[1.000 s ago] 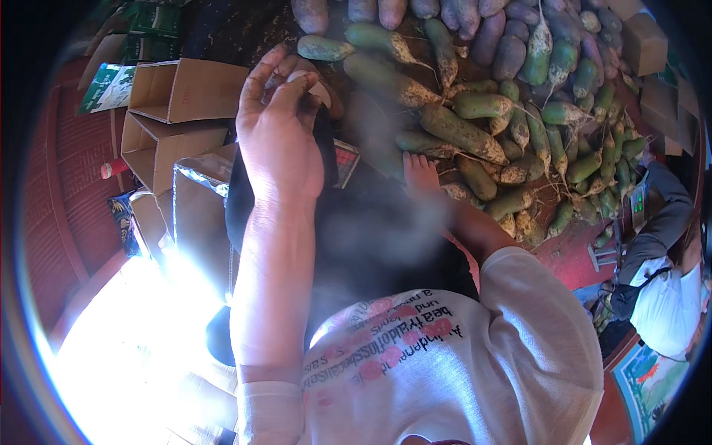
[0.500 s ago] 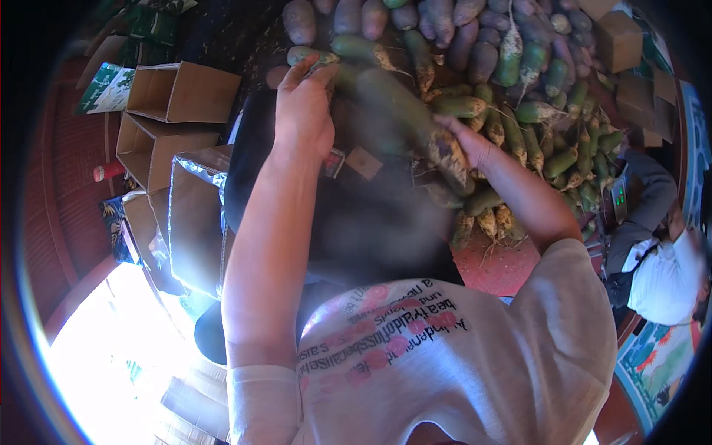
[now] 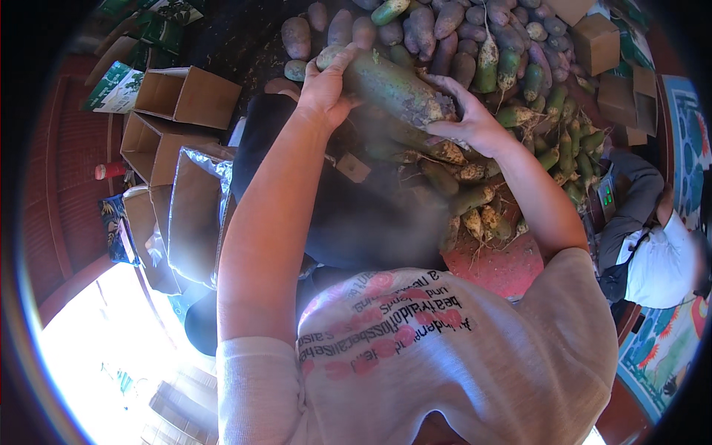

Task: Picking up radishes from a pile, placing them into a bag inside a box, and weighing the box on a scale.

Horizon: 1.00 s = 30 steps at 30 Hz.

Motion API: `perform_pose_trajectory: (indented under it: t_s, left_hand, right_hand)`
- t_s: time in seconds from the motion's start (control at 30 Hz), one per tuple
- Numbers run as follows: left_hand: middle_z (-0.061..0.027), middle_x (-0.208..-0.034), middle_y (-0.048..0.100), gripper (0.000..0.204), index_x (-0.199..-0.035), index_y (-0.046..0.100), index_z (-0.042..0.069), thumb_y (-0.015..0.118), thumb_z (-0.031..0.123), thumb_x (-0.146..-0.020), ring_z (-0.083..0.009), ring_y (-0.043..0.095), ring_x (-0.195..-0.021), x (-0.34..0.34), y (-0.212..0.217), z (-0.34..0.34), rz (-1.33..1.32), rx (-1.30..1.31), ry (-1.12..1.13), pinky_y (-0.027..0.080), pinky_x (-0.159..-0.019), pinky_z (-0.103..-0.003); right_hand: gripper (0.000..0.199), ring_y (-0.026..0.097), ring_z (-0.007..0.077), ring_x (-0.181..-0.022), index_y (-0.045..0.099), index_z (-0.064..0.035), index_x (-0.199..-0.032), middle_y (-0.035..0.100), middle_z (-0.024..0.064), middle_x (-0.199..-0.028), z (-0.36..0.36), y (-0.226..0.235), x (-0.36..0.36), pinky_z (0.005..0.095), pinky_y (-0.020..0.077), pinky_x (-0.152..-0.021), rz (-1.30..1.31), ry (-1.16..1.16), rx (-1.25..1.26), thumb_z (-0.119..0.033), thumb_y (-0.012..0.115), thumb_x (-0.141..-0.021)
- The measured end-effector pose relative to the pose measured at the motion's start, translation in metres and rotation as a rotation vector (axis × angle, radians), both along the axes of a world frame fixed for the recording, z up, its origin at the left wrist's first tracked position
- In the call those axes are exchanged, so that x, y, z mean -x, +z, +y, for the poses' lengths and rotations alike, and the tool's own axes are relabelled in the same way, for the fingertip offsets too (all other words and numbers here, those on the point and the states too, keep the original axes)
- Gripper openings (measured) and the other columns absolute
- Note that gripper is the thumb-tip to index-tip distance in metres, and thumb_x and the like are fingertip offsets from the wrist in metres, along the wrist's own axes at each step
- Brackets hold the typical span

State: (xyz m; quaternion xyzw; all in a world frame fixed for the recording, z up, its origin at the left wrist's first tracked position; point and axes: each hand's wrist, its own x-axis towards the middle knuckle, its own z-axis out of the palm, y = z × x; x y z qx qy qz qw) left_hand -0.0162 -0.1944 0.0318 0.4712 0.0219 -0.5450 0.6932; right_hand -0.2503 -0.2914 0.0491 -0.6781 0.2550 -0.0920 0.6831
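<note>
A big green radish (image 3: 393, 85) is held up in front of me, slanting down to the right, with a pale, soil-marked lower end. My left hand (image 3: 326, 87) is closed around its upper left end. At the other end, my right hand (image 3: 475, 122) grips it with the thumb below and the fingers partly behind. Under and to the right of it lies a heap of smaller green radishes (image 3: 567, 141) with rooty, yellowish tips. Farther back are several purplish, elongated roots (image 3: 449, 18).
Open cardboard boxes (image 3: 204, 96) stand at the left, near a silver-lined box (image 3: 194, 211). More cartons (image 3: 597, 44) sit at the far right. A seated person (image 3: 660, 252) is on the right beside a scale with a green display (image 3: 607, 196). A red surface (image 3: 493, 267) shows below the heap.
The radish has swung up and away from me, now lying flatter. My right hand has moved up and its grip has shifted around the end. My left hand has shifted slightly right.
</note>
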Motion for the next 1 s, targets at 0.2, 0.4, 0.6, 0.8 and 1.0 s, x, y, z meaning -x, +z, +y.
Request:
perform_pose_trajectory:
  t_s: [0.2, 0.4, 0.6, 0.8, 1.0]
  left_hand:
    - [-0.0104, -0.137, 0.049, 0.065, -0.142, 0.037, 0.016, 0.075, 0.027, -0.091, -0.0326, 0.052, -0.126, -0.003, -0.004, 0.003, 0.052, 0.005, -0.062, 0.045, -0.102, -0.063]
    - [-0.0083, -0.137, 0.050, 0.067, -0.144, 0.035, 0.020, 0.076, 0.028, -0.091, -0.0293, 0.051, -0.127, 0.011, 0.012, 0.005, -0.031, 0.144, -0.030, 0.044, -0.100, -0.061]
    - [-0.0115, -0.132, 0.053, 0.079, -0.141, 0.034, 0.010, 0.085, 0.010, -0.080, -0.0232, 0.054, -0.120, 0.026, 0.011, 0.003, -0.390, 0.356, 0.043, 0.050, -0.100, -0.038]
    - [-0.0117, -0.127, 0.055, 0.085, -0.140, 0.035, 0.004, 0.089, 0.010, -0.074, -0.0206, 0.056, -0.117, 0.028, 0.035, 0.015, -0.656, 0.373, 0.152, 0.050, -0.101, -0.036]
    - [-0.0117, -0.126, 0.059, 0.076, -0.137, 0.045, 0.001, 0.089, 0.014, -0.076, -0.0191, 0.057, -0.117, 0.022, 0.032, 0.017, -0.710, 0.376, 0.273, 0.050, -0.100, -0.035]
  right_hand:
    - [0.058, 0.055, 0.0212, -0.123, 0.045, -0.0035, -0.146, 0.054, 0.0136, -0.142, -0.031, -0.016, 0.001, 0.0355, 0.0463, -0.102, 0.212, -0.091, 0.149, -0.025, 0.067, -0.097]
    - [0.069, 0.046, 0.0366, -0.135, 0.042, -0.0045, -0.148, 0.044, 0.0210, -0.150, -0.090, -0.007, 0.016, 0.0463, 0.0377, -0.112, 0.625, -0.065, 1.144, -0.037, 0.069, -0.094]
    - [0.069, 0.057, 0.0303, -0.125, 0.048, 0.0074, -0.139, 0.057, 0.0252, -0.136, -0.008, 0.034, -0.054, 0.0385, 0.0466, -0.103, 0.116, -0.026, 0.631, -0.034, 0.074, -0.091]
    - [0.062, 0.060, 0.0397, -0.119, 0.041, -0.0081, -0.147, 0.052, 0.0235, -0.140, -0.053, 0.003, -0.048, 0.0408, 0.0489, -0.100, 0.470, -0.141, 1.077, -0.014, 0.067, -0.091]
    - [0.113, 0.030, 0.0311, -0.147, 0.016, -0.0052, -0.157, 0.029, 0.0216, -0.158, -0.005, 0.008, -0.043, 0.0428, 0.0262, -0.120, 0.160, 0.125, 0.521, -0.025, 0.089, -0.074]
